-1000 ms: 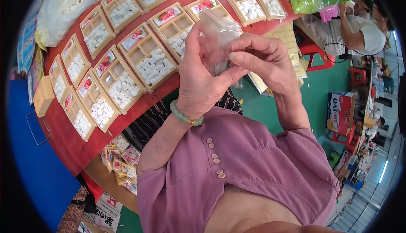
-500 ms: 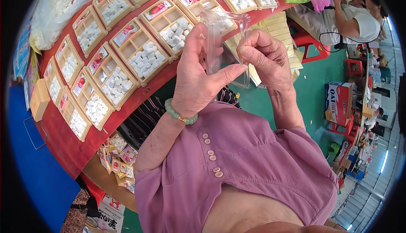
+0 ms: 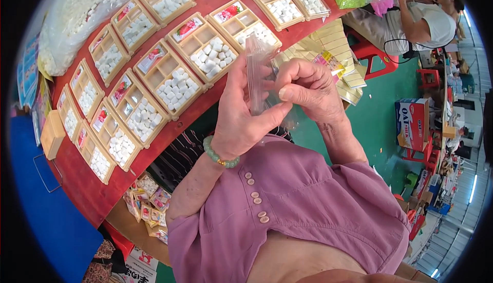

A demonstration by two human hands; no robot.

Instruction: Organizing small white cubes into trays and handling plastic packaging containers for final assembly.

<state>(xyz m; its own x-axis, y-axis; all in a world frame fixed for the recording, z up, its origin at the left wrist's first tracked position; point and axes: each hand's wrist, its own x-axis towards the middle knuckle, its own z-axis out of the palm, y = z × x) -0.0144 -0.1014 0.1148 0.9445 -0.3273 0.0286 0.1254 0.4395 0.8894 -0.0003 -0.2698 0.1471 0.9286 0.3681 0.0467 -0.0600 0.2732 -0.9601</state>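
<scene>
- Head view: left hand point(image 3: 239, 126) is gripping clear plastic covers point(image 3: 253, 80), long axis running near-upright.
- Right hand point(image 3: 314, 95) is curling just right of them; whether its fingers are closing on an edge, one cannot tell.
- Compartmented trays point(image 3: 204, 32) are lying beyond, leftward, on the red desk point(image 3: 77, 180).

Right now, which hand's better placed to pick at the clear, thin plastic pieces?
Right, probably: the left hand cradles the clear, thin plastic pieces; the right hand curls close beside them.

Mauve buttoned blouse point(image 3: 303, 201); green bracelet point(image 3: 212, 156)
</scene>
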